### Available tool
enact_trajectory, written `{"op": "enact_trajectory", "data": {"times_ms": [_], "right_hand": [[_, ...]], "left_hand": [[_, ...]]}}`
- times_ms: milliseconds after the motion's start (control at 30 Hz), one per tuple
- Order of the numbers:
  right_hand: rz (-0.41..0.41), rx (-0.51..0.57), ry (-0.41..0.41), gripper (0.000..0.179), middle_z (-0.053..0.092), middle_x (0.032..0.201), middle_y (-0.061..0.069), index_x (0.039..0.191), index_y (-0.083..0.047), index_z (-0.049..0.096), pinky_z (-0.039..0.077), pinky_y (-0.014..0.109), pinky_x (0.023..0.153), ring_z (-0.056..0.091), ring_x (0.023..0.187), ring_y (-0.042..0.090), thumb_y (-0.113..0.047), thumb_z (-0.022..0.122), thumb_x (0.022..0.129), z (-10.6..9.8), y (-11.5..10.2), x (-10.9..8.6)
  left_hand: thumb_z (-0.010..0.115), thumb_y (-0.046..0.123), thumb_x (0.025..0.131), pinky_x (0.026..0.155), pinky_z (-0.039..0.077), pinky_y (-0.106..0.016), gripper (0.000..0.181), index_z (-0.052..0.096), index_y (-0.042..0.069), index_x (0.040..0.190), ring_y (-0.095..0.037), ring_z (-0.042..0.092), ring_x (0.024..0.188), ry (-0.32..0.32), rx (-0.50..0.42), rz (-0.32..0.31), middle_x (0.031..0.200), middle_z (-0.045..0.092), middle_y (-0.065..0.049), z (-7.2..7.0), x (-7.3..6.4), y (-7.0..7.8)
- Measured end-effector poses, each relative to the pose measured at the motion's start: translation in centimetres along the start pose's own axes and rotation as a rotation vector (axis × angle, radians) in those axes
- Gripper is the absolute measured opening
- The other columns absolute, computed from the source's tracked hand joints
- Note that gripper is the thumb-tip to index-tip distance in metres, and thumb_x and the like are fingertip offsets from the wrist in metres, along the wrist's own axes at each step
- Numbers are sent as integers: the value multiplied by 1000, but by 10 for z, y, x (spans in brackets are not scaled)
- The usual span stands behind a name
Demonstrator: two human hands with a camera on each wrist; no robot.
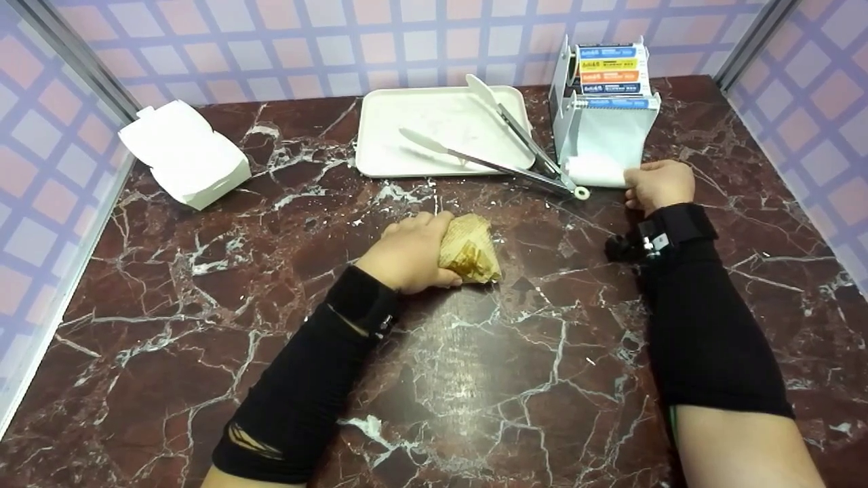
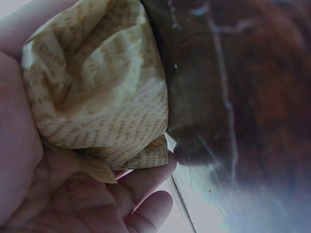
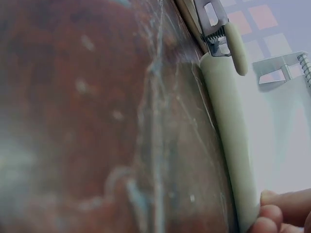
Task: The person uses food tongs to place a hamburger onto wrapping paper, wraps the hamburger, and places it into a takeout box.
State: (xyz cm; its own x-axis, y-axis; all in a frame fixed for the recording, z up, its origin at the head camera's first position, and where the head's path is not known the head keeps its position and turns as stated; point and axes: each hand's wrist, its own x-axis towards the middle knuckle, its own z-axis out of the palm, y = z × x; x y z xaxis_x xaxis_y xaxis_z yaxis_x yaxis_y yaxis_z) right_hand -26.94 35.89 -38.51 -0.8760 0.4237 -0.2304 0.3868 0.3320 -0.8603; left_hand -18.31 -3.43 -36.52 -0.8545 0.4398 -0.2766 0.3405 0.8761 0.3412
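My left hand holds a small bundle wrapped in tan, text-printed paper on the table. The left wrist view shows the paper wrapping creased and folded, with the palm and fingers around one side; its contents are hidden. Over at the back right, my right hand pinches the right end of a white rolled sheet at the foot of a rack. In the right wrist view, fingertips press the near end of this pale roll.
Metal tongs with pale tips lie spread across a white tray, their hinge end beside the roll. The rack bears several coloured label strips and a hanging translucent sheet. An opened white carton stands at left. Walls border the table.
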Motion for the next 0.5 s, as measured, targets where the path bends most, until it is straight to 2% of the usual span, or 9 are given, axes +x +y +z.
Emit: {"op": "enact_trajectory", "data": {"times_ms": [33, 100, 133, 200, 267, 367, 500], "right_hand": [[-11, -13, 32, 57, 55, 113, 5, 147, 5, 51, 58, 15, 62, 62, 66, 2, -18, 66, 97, -1, -3, -2], [-63, -54, 115, 58, 57, 122, 5, 149, 0, 51, 58, 19, 81, 65, 89, 9, -23, 67, 97, -3, -11, -7], [-115, -94, 165, 57, 58, 125, 6, 147, -1, 53, 56, 23, 92, 64, 101, 14, -24, 67, 97, -4, -16, -9], [-234, -170, 250, 51, 59, 132, 10, 143, -3, 58, 48, 29, 106, 57, 117, 23, -25, 68, 97, -2, -27, -15], [-371, -237, 286, 43, 61, 139, 14, 138, -5, 65, 41, 36, 118, 55, 130, 28, -23, 68, 99, 2, -39, -20], [-538, -357, 264, 38, 62, 141, 18, 134, -4, 69, 37, 44, 123, 55, 133, 34, -20, 69, 100, 10, -55, -23], [-645, -526, 222, 37, 64, 140, 21, 137, -6, 69, 36, 51, 120, 53, 132, 43, -19, 68, 102, 17, -69, -18]], "left_hand": [[82, 52, 86, 130, 28, -50, 106, 25, 12, 165, -33, 43, 147, 2, -1, 1, 161, 43, -13, 0, 0, 0], [82, 53, 85, 130, 27, -50, 106, 25, 13, 166, -33, 42, 148, 3, -1, 1, 162, 42, -13, 0, 0, 0], [82, 54, 85, 131, 26, -51, 107, 25, 13, 166, -33, 41, 149, 3, 0, 1, 163, 41, -13, 0, 0, 0], [82, 54, 85, 131, 25, -51, 108, 24, 14, 166, -34, 40, 151, 5, 3, 1, 165, 40, -13, 0, 0, 0], [82, 54, 85, 132, 24, -52, 108, 23, 14, 167, -34, 39, 152, 4, 0, 0, 166, 39, -13, 0, 0, 0], [82, 53, 85, 132, 24, -52, 107, 24, 14, 166, -34, 40, 151, 5, -11, -4, 165, 40, -13, 0, 0, -1], [82, 53, 85, 132, 24, -52, 108, 23, 14, 167, -34, 39, 152, 3, -11, -3, 166, 39, -13, 0, 0, -1]]}}
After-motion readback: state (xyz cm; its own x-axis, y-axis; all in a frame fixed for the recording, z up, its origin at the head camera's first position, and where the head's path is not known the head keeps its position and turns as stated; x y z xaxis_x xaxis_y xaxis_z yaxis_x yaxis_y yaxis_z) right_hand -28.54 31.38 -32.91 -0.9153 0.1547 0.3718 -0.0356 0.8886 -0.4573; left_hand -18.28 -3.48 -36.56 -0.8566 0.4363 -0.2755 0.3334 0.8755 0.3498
